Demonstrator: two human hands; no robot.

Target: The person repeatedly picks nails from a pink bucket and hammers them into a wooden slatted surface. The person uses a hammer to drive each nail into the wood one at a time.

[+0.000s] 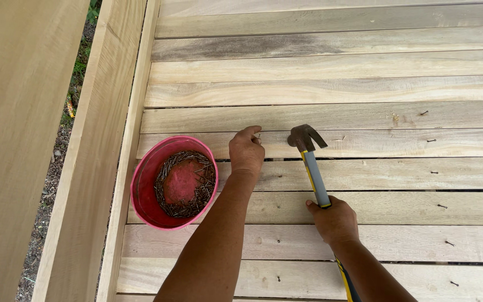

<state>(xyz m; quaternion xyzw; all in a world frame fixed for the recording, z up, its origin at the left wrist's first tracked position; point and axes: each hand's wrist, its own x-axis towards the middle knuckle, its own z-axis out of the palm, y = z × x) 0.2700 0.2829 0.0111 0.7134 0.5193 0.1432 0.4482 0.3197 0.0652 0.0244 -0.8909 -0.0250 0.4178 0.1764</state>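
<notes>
At the left edge of the plank floor (331, 89), a pink bowl (141, 190) of nails sits just beside the left hand (246, 152), whose fingers (251, 132) pinch 1 nail (259, 136) upright on a board. The right hand (335, 221) is clenched on a hammer (310, 162), its head beside the nail. Judged: nail being set; the strike needs aim clear of the fingers.

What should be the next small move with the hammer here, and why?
Probably a light tap. The left hand pinches a nail upright on a plank, and the right hand holds the hammer with its head just beside the nail. With fingers that close, a gentle first strike seems safest.
</notes>
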